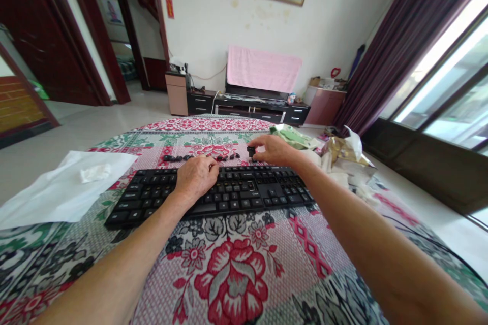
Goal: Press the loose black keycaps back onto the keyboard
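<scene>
A black keyboard lies on the flowered tablecloth, with some keycaps off and bare key sockets showing. Behind its back edge runs a row of loose black keycaps. My left hand rests over the middle of the keyboard, its fingers curled closed at the back edge; what they hold, if anything, is hidden. Beyond the keyboard, to the right of the row, my right hand pinches a small black keycap between thumb and fingers.
White paper with a crumpled tissue on it lies at the left. Green packaging and crumpled bags stand at the right. A black cable crosses the tablecloth on the right.
</scene>
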`<state>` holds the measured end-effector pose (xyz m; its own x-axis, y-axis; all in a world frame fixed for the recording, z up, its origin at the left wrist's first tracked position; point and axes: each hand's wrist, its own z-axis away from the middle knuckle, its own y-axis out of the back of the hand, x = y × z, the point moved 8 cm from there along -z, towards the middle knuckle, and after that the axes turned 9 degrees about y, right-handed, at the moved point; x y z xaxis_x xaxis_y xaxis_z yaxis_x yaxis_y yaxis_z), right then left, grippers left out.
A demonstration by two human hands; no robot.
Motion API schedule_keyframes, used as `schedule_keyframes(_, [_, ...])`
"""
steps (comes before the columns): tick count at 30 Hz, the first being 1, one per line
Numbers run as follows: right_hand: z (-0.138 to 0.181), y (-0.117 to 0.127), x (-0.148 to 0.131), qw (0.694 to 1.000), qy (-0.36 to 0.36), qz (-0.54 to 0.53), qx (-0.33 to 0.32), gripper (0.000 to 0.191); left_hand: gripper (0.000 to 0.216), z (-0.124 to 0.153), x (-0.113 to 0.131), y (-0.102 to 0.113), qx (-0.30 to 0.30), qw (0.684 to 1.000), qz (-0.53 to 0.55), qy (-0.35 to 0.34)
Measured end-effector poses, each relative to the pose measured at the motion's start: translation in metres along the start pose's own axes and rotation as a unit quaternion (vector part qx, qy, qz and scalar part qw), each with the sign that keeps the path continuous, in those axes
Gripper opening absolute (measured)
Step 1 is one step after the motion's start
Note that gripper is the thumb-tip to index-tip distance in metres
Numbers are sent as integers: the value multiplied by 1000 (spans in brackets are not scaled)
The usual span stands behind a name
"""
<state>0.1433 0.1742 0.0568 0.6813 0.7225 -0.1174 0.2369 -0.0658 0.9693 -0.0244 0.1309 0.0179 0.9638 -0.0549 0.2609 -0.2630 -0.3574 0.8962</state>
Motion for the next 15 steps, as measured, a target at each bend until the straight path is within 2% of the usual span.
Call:
schedule_keyframes(3, [16,10,-23,999,15,-35,4,35,28,0,0,1,-1,1000,0,2])
schedule_keyframes(7, [35,9,-49,998,36,-53,-28,37,29,1,0,2,1,1000,1,4])
schedule_keyframes(15, [48,1,-48,997,25,-67,-14,37,29,1,0,2,-17,1000,-3,20])
